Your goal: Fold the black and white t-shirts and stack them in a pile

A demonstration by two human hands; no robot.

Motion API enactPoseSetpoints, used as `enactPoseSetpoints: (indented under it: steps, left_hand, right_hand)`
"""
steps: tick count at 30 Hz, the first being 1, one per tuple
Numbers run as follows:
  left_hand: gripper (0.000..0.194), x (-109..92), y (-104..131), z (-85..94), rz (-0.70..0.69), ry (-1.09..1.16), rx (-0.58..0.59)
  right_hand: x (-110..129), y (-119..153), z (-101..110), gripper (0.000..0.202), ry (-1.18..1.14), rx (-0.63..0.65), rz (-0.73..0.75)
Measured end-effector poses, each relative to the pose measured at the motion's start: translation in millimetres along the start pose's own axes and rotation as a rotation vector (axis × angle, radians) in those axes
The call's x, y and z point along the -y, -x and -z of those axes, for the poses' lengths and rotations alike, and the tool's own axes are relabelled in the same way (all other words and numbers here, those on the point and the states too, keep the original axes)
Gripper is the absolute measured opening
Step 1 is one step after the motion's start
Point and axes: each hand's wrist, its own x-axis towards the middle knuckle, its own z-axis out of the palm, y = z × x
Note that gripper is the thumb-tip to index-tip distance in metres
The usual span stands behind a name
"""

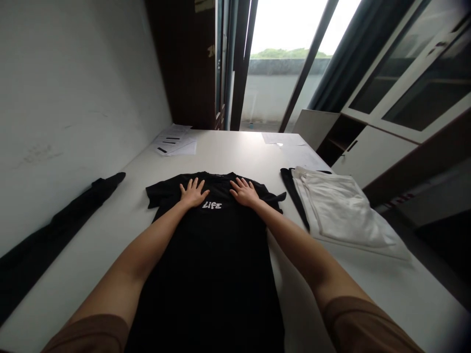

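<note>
White table [228, 152] up against a pale wall [81, 78] on the left of the frame, big window [275, 83] top center, white cabinet [392, 149] upper right. Black T-shirt [221, 260] is laid out flat from the middle down to the bottom edge. Left hand [194, 194] and right hand [244, 192] both press palm-down on its upper chest, fingers spread wide, nothing gripped. There's white lettering [212, 205] between them, can't read it for sure tbh.
</note>
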Motion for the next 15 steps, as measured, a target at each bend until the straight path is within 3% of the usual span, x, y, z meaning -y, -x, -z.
enactPoseSetpoints:
  steps: [9, 15]
  left_hand:
    - [0.078, 12, -45, 9.8, 0.005, -0.045, 0.013]
    - [0.076, 11, -53, 15.1, -0.011, -0.072, 0.012]
  right_hand:
    - [-2, -56, 0, 0.06, -0.019, -0.044, 0.036]
    - [-5, -52, 2, 0.051, -0.039, -0.206, 0.083]
